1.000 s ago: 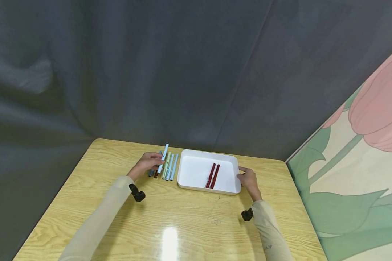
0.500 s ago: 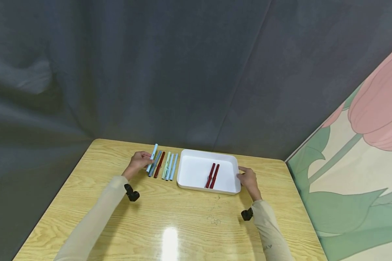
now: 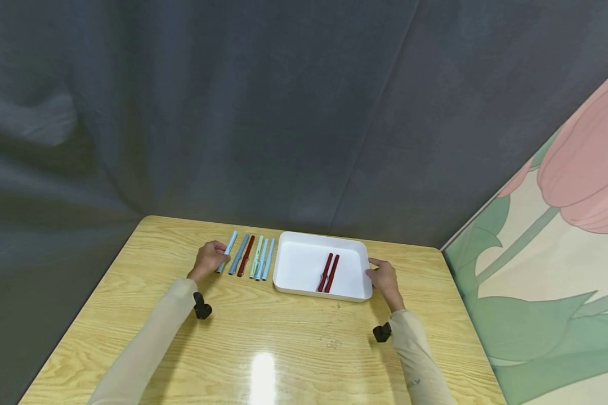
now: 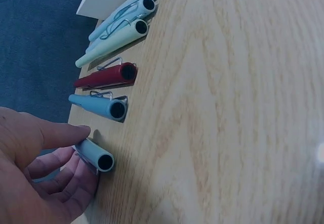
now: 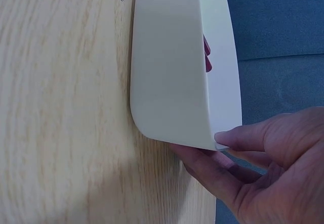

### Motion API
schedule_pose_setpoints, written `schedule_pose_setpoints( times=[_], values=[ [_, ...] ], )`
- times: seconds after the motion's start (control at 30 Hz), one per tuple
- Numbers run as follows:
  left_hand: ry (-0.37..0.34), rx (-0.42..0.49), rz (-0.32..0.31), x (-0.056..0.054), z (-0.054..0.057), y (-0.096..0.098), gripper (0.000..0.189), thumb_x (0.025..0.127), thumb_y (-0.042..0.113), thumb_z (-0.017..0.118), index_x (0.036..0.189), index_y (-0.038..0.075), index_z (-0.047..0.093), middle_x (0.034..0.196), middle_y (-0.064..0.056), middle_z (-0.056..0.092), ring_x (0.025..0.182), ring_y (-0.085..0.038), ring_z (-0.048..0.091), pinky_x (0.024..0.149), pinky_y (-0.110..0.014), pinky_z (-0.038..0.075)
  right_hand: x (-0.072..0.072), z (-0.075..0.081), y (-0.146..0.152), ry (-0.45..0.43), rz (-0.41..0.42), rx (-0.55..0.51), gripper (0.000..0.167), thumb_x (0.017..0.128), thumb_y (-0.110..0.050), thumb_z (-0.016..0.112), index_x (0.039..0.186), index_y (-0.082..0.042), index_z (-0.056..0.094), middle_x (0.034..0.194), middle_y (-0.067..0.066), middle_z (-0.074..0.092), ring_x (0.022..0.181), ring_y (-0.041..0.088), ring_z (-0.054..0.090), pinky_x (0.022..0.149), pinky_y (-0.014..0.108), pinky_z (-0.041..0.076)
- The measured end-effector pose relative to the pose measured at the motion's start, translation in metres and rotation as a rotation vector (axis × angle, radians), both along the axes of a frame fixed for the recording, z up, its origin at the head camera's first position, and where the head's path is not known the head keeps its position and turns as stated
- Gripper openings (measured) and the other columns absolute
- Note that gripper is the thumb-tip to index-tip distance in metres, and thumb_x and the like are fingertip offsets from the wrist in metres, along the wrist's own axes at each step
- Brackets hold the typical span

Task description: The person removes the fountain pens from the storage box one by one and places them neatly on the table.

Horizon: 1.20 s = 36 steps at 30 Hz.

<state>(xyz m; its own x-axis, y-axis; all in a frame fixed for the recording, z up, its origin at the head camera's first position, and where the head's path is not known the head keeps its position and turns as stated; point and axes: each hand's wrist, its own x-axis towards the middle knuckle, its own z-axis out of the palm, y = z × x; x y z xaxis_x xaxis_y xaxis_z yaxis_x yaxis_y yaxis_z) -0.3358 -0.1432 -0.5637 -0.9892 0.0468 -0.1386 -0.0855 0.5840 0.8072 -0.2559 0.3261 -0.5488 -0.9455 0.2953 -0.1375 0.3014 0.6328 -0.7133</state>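
Observation:
My left hand (image 3: 209, 260) pinches a light blue pen (image 4: 94, 154) between thumb and fingers, at the left end of a row of pens. To its right lie a darker blue pen (image 3: 239, 254), a dark red pen (image 3: 246, 256), a pale green pen (image 3: 256, 257) and two light blue pens (image 3: 268, 259) close together. My right hand (image 3: 384, 277) grips the right wall of a white tray (image 5: 169, 67), thumb over the rim and fingers under the outside. Two dark red pens (image 3: 328, 273) lie side by side in the tray.
The wooden table (image 3: 263, 332) ends at the back against a dark curtain (image 3: 263, 112). A flower-patterned panel (image 3: 552, 264) stands along the right. The tray sits close beside the right end of the pen row.
My left hand has carried the light blue pen leftward over the darker blue and red pens and lowered it at the row's left end. My right hand stays on the tray.

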Motion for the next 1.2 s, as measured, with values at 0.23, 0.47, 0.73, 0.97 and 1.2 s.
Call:
schedule_pose_setpoints(
  times=[0.23,0.47,0.73,0.97,1.2],
  values=[
    [0.021,-0.011,0.004,0.000,-0.002,0.000,0.028,0.094,0.005,0.070,0.118,-0.009,0.065,0.110,-0.024,0.069,0.099,-0.037,0.067,0.080,-0.042,0.056,-0.002,0.000,0.000,-0.002,-0.006,-0.009,0.044,0.098,0.000,0.062,0.142,0.006,0.060,0.111,0.035,0.071,0.073,0.028,0.074,0.057,0.033,0.061],
    [0.035,-0.023,0.007,0.002,-0.003,0.002,0.026,0.097,0.009,0.067,0.117,-0.008,0.067,0.108,-0.023,0.069,0.095,-0.034,0.066,0.077,-0.043,0.055,-0.002,0.001,-0.003,0.010,-0.004,0.002,0.043,0.098,0.000,0.060,0.141,0.006,0.062,0.108,0.034,0.072,0.070,0.027,0.072,0.052,0.028,0.056],
    [0.060,-0.034,0.012,0.003,-0.003,0.003,0.025,0.099,0.011,0.064,0.115,-0.008,0.067,0.106,-0.022,0.069,0.089,-0.032,0.066,0.075,-0.041,0.053,0.000,-0.001,-0.002,0.014,-0.004,0.004,0.043,0.098,0.000,0.059,0.141,0.006,0.061,0.108,0.034,0.072,0.068,0.025,0.071,0.051,0.028,0.055],
    [0.216,-0.147,0.014,0.002,-0.004,0.015,0.035,0.100,0.010,0.063,0.129,-0.010,0.062,0.120,-0.032,0.061,0.111,-0.050,0.059,0.090,-0.058,0.050,-0.001,-0.001,-0.001,0.014,-0.012,0.006,0.044,0.097,0.001,0.059,0.140,0.007,0.061,0.095,0.030,0.073,0.061,0.021,0.068,0.050,0.027,0.053],
    [0.439,-0.096,0.010,0.003,0.000,0.040,0.033,0.098,0.000,0.066,0.130,-0.009,0.063,0.130,-0.035,0.056,0.117,-0.054,0.054,0.095,-0.062,0.046,0.000,0.001,-0.004,0.004,-0.021,0.000,0.044,0.098,0.001,0.060,0.141,0.006,0.061,0.110,0.034,0.071,0.072,0.026,0.072,0.058,0.035,0.060]
  ],
)
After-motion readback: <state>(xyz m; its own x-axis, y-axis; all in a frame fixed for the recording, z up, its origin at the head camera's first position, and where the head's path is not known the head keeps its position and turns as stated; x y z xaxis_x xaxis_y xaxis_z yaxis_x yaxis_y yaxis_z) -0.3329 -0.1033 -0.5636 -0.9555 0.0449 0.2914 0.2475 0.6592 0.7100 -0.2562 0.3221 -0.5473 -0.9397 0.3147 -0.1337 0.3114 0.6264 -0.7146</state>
